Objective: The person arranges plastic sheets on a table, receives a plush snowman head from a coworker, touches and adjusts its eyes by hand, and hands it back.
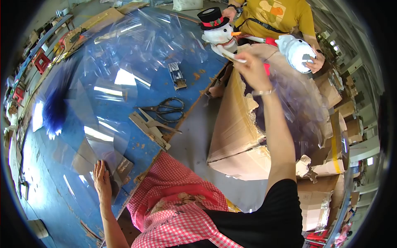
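My left hand (102, 182) lies flat, fingers stretched out, on a clear plastic sheet (98, 142) over a brown cardboard piece (89, 157) on the blue table. My right hand (253, 71) reaches across an open cardboard box, its fingers curled together. Its fingertips meet the end of the white arm of a snowman figure (219, 36) in a black top hat; whether they grip it is hard to make out. Another person's hand (229, 13) is at the snowman's hat. That person's other hand (316, 62) holds a second white figure (292, 51).
Scissors (163, 109), a stapler-like metal tool (151, 127) and a small blue-and-white pack (177, 76) lie near the table's edge. Clear plastic sheets (136, 41) cover the far table (155, 93). The torn cardboard box (233, 128) contains crumpled clear plastic. More cartons (316, 200) stand at right.
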A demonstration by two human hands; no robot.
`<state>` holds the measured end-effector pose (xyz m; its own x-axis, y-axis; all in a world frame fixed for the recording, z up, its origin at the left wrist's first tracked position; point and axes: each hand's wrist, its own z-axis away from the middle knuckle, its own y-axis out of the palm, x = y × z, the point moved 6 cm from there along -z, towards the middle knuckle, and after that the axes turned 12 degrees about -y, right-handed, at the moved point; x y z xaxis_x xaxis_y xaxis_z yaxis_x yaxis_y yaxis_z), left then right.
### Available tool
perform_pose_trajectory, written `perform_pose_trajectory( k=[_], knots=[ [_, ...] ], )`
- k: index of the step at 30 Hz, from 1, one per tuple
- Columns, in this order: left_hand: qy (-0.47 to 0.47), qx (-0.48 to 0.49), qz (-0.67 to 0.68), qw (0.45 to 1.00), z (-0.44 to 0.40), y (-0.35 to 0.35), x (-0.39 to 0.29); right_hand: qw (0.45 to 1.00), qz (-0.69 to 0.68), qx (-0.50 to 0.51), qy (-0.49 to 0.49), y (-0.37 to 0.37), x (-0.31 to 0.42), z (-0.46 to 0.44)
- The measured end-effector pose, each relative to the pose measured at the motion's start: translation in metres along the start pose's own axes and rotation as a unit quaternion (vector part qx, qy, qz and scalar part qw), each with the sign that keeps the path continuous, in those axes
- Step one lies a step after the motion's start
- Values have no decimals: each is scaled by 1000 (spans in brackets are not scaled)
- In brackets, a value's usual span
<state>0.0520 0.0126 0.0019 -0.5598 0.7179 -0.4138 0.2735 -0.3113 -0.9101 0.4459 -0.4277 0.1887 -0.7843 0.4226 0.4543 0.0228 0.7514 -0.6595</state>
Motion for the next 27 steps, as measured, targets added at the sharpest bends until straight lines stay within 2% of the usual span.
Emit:
perform_pose_trajectory(
  k=[3, 7, 15, 23, 27],
  knots=[
    [9, -10, -10, 1000, 1, -1, 0, 986, -31, 81, 143, 32, 62, 26],
    [6, -4, 4, 1000, 3, -3, -5, 996, -33, 69, 46, 42, 81, 47],
    [-2, -3, -1, 1000, 3, -3, -7, 991, -5, 27, 129, 23, 57, 72],
    [-1, -3, -8, 1000, 3, -3, -7, 983, 71, -26, 167, 4, 37, 83],
    [2, -20, 1, 1000, 6, -13, -17, 983, 38, -76, 162, -7, 23, 91]
  ],
)
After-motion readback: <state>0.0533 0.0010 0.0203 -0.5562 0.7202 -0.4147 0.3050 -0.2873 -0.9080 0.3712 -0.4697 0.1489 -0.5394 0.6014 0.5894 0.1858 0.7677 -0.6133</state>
